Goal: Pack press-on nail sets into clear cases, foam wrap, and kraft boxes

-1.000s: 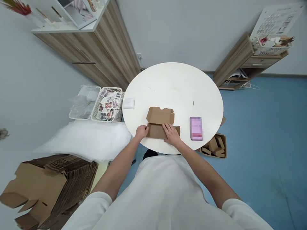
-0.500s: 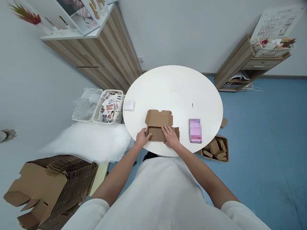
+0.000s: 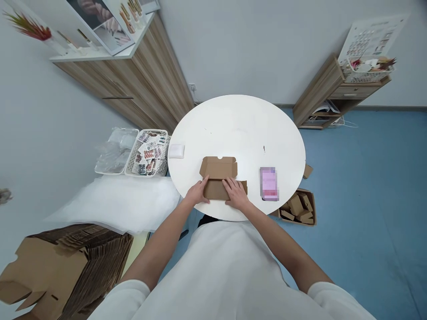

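A brown cardboard box (image 3: 216,190), partly folded, lies near the front edge of the white round table (image 3: 240,120). Its lid panel (image 3: 218,168) is laid back away from me, and a side flap sticks out at the right. My left hand (image 3: 198,192) grips the box's left end, thumb at the front and fingers at the fold. Across the right part of the box rests my right hand (image 3: 236,194), fingers spread, thumb by the front edge. Its palm hides some of the cardboard.
A pixelated pink-screened device (image 3: 268,184) lies right of the box; a small white packet (image 3: 176,151) is at the table's left edge. Baskets of nail cards (image 3: 148,153) and plastic bags (image 3: 116,149) stand left. Flat cardboard (image 3: 43,271) is stacked lower left; a carton (image 3: 314,209) sits right.
My left hand's fingers have moved from the box's left wall onto the fold by the lid. The right hand stays on the box, and the view has shifted slightly.
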The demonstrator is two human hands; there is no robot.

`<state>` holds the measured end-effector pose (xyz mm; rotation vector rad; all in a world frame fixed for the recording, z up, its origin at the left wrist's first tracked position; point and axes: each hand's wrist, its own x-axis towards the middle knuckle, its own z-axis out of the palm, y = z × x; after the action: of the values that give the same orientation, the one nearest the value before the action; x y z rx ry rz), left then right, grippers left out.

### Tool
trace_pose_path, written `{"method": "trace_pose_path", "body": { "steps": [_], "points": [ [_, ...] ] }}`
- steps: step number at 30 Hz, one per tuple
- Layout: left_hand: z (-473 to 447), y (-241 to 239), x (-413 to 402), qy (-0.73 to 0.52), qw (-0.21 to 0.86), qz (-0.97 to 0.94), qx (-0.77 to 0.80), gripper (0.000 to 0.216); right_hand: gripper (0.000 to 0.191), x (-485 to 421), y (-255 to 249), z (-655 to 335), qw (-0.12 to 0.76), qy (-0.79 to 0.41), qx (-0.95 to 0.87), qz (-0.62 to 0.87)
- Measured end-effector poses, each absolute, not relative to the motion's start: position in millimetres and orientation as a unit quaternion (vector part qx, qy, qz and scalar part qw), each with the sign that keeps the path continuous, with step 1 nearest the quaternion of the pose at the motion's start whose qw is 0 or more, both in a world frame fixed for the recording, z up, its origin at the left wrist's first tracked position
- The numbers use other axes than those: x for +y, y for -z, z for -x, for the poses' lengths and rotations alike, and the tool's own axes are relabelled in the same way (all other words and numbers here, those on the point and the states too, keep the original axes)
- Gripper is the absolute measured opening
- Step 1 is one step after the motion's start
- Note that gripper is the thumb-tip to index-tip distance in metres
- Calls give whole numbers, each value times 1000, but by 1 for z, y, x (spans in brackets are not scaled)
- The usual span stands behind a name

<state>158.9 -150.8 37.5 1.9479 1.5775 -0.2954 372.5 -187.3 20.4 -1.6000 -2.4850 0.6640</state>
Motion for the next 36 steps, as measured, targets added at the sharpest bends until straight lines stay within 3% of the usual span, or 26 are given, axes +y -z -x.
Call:
{"method": "trace_pose_path", "body": {
  "steps": [5,8,12,17,20,25,32,36],
  "points": [
    [-154,-34,-152,90,315,-740,587,119,81,-218,-20,-398,167,-267,-678,664],
    [-153,-35,-152,80,320,-743,582,118,81,-230,-10,-410,228,-363,-525,735],
    [-154,-37,-152,74,326,-741,583,118,77,-224,1,-408,293,-490,-399,717],
    [-158,-37,-154,82,330,-723,601,118,45,-210,-3,-397,339,-545,-374,669],
    [-161,-33,-157,74,331,-723,602,119,40,-210,-10,-391,330,-524,-425,660],
    [-165,-26,-161,60,325,-725,605,121,55,-208,-16,-379,296,-474,-499,662],
    [-165,-28,-159,63,334,-719,607,122,19,-182,-10,-383,189,-439,-515,712],
    [-170,-30,-162,56,343,-722,598,122,14,-178,-4,-389,121,-437,-509,731]
  ]
}}
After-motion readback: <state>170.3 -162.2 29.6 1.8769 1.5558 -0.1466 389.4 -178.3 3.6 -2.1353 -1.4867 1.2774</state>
